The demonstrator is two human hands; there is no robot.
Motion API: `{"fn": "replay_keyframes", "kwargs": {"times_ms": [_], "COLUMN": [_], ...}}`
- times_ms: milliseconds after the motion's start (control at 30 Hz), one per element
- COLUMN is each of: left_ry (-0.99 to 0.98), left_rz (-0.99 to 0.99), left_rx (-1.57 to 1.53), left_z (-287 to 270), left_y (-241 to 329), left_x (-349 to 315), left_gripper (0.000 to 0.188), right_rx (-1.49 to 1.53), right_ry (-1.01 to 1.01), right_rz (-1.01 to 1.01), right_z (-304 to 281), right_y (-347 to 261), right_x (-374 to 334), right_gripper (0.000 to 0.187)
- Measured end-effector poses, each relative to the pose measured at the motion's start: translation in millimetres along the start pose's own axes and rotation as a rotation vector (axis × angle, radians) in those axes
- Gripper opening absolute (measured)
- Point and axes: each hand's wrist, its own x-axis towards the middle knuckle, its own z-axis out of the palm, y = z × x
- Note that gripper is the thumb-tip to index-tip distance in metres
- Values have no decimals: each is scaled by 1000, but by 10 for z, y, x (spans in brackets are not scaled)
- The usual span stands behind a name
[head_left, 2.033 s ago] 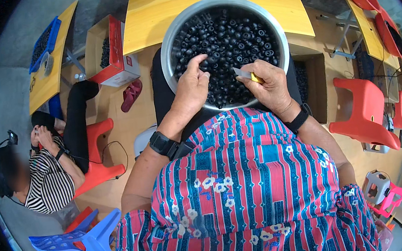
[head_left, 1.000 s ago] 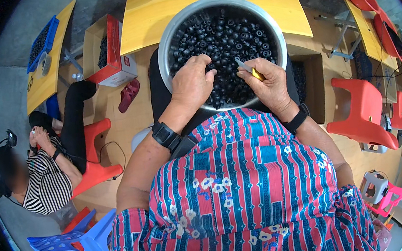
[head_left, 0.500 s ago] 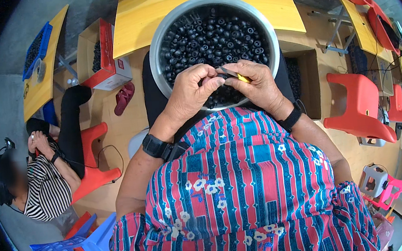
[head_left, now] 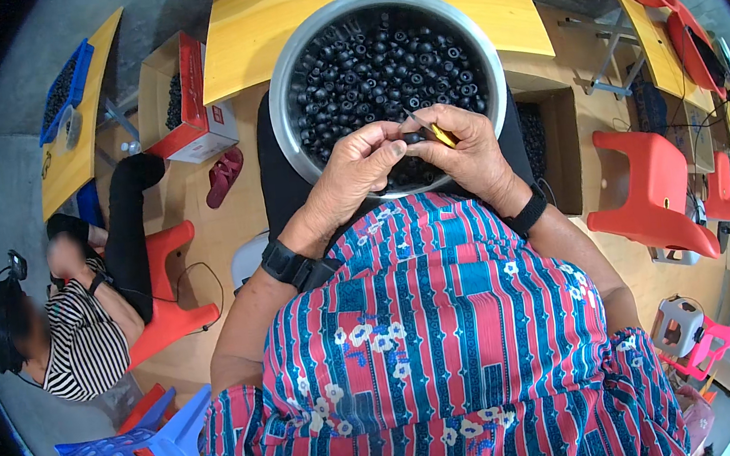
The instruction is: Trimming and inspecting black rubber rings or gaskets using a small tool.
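The left hand and the right hand meet almost fingertip to fingertip over the near part of a wide metal basin. The left hand is pinched narrow, thumb against fingers, on a small black piece that shows as a dark spot where the two hands come together; its exact shape is partly covered by the fingers. The right hand is closed around a yellow-handled knife, its blade slanting up and leftward beside the left fingertips; whether the edge touches the piece cannot be told. Under and beyond both hands, a heap of round black parts fills the basin, many showing a ring-shaped hollow. Past the basin, farther from the hands, lies a yellow surface, its near edge behind the basin's rim. Well to the left of the hands are a red-and-white carton with dark contents, a dark red slipper and a seated person in a striped top, one hand blurred. To the right of the hands, a brown cardboard box is near, with a red stool farther out.
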Motion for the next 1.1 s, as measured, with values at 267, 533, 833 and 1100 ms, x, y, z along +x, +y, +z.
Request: {"fn": "replay_keyframes", "kwargs": {"times_ms": [267,533,833,1100], "left_ry": [11,105,80,-101], "left_rz": [29,121,24,-52], "left_rx": [-89,91,-140,-255], "left_z": [30,-25,-26,-37], "left_y": [-46,-65,-132,-135], "left_x": [16,35,30,11], "left_gripper": [26,26,29,30], "right_rx": [10,105,46,-61], "right_ry": [-62,-80,-147,-13], "right_rz": [88,116,121,12], "right_z": [-14,-33,-17,24], "right_y": [-97,-22,-68,-7], "right_x": [12,18,30,11], "right_gripper": [24,22,29,27]}}
